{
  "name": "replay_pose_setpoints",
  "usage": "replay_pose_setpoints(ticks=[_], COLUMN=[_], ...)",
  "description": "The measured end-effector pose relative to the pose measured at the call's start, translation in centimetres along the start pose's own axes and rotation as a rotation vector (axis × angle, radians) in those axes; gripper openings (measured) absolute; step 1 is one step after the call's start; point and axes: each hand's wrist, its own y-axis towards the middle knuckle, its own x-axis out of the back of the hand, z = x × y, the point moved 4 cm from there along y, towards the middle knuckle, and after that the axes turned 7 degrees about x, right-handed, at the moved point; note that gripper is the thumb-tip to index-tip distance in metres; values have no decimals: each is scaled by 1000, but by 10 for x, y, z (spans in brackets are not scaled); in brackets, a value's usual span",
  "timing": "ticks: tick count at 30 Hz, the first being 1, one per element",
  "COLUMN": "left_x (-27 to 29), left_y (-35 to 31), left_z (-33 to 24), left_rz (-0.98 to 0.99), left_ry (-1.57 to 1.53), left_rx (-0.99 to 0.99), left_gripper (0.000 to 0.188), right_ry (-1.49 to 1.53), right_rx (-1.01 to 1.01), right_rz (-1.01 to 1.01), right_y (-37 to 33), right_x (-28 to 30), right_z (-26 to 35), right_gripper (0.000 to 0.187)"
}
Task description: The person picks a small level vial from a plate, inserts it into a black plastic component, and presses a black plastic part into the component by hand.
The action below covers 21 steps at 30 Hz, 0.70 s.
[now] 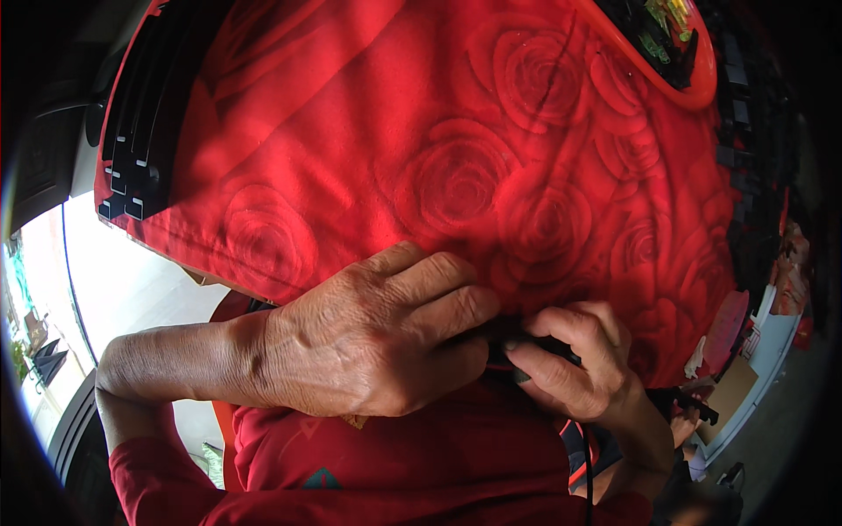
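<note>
Red rose-print tablecloth (460,180) fills my feed. Right hand (579,359) has a mostly hidden black piece (555,345) pinched by the near edge; left hand (377,337) is curled beside it, can't tell if gripping. If that pinch slips, I'd bet it drops lapward.

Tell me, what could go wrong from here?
The small black part pinched in the right hand might slip and fall, as it is held by the table's near edge. The black cord hanging below could snag the right forearm. The black strips lie along the left edge, so a bump might tip them off.
</note>
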Motion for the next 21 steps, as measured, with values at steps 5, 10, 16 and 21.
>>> replay_pose_setpoints(ticks=[5,10,16,21], left_x=[5,-3,-3,-2], left_y=[-2,-4,-4,-2], left_z=[4,1,0,0], left_rz=[-24,-92,-66,-40], left_ry=[-29,22,45,57], left_rx=[8,-18,-16,-24], left_gripper=[33,31,26,25], right_ry=[-22,8,30,10], right_rx=[-46,-37,-43,-31], right_rz=[47,33,-3,-21], right_y=[14,14,11,15], right_x=[4,1,-5,-5], right_z=[9,7,5,6], right_gripper=[26,28,26,23])
